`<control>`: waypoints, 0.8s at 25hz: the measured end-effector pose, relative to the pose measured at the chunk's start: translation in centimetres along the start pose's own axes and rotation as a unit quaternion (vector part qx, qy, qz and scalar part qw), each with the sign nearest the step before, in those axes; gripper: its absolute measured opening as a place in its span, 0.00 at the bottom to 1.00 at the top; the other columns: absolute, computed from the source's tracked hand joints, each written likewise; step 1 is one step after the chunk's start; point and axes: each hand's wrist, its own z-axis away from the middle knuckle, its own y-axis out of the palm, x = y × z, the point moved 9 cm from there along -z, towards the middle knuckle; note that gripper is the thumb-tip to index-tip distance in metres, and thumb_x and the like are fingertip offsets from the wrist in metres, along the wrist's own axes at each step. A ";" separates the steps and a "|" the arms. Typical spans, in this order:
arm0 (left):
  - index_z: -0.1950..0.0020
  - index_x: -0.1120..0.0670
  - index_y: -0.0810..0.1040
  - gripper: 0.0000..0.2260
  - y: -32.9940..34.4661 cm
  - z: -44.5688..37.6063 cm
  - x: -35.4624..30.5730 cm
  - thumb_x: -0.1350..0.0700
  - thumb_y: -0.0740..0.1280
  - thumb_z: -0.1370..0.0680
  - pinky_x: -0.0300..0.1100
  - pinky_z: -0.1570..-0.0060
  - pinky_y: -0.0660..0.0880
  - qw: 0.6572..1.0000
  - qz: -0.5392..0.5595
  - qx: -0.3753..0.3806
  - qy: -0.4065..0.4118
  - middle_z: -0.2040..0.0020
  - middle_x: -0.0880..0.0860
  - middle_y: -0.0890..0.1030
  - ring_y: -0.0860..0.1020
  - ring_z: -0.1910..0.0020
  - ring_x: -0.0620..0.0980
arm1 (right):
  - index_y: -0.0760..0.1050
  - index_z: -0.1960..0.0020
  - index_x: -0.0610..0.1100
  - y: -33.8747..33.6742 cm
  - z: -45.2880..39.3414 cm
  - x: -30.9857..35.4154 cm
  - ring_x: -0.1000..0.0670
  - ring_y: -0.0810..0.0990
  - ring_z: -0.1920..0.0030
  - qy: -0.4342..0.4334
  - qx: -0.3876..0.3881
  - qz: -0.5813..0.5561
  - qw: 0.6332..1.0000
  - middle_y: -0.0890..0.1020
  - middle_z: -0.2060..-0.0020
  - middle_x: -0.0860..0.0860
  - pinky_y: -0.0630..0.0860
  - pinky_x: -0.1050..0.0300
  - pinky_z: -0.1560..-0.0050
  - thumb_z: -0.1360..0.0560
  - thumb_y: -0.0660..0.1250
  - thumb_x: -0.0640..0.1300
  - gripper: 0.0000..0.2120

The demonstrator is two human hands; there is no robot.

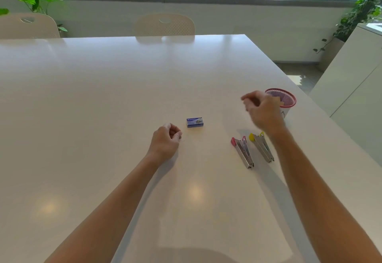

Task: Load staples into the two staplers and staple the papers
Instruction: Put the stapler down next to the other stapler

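Observation:
Two metal staplers lie side by side on the white table, one with pink ends and one with yellow ends. A small blue staple box lies further left, lid closed. My left hand rests on the table just left of the box, fingers curled into a fist with nothing visible in it. A tiny pale speck lies by its knuckles. My right hand hovers blurred above the table beyond the yellow stapler, fingers loosely bent and holding nothing.
A pink mesh cup stands behind my right hand, near the table's right edge. Two cream chairs stand at the far side, under a window. A white cabinet stands to the right, with plants in both corners.

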 end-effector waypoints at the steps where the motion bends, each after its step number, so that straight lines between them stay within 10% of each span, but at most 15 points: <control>1: 0.54 0.55 0.80 0.02 -0.1 0.0 0.2 0.60 0.68 0.22 0.26 0.64 0.70 1.000 0.023 -0.004 -0.006 0.62 0.48 0.82 0.77 0.65 0.41 | 0.82 0.49 0.46 -2.2 -0.8 -0.2 0.51 0.81 0.58 -0.008 -0.040 0.022 0.999 0.85 0.58 0.48 0.75 0.63 0.53 0.22 0.66 0.39 0.07; 7: 0.53 0.56 0.84 0.02 -0.8 0.1 1.4 0.61 0.71 0.23 0.26 0.60 0.73 0.992 0.124 -0.011 -0.037 0.61 0.50 0.84 0.80 0.63 0.40 | 0.83 0.46 0.40 -8.0 -3.1 -2.7 0.42 0.84 0.49 -0.009 -0.130 0.149 0.980 0.86 0.50 0.42 0.81 0.50 0.44 0.22 0.69 0.40 0.07; 20: 0.42 0.59 0.78 0.09 -1.8 0.8 2.2 0.66 0.60 0.18 0.28 0.62 0.74 0.960 0.263 -0.082 -0.050 0.59 0.53 0.80 0.77 0.64 0.40 | 0.84 0.51 0.45 0.7 0.1 0.9 0.57 0.82 0.61 -0.052 -0.020 0.001 0.998 0.86 0.60 0.50 0.76 0.70 0.54 0.24 0.70 0.40 0.05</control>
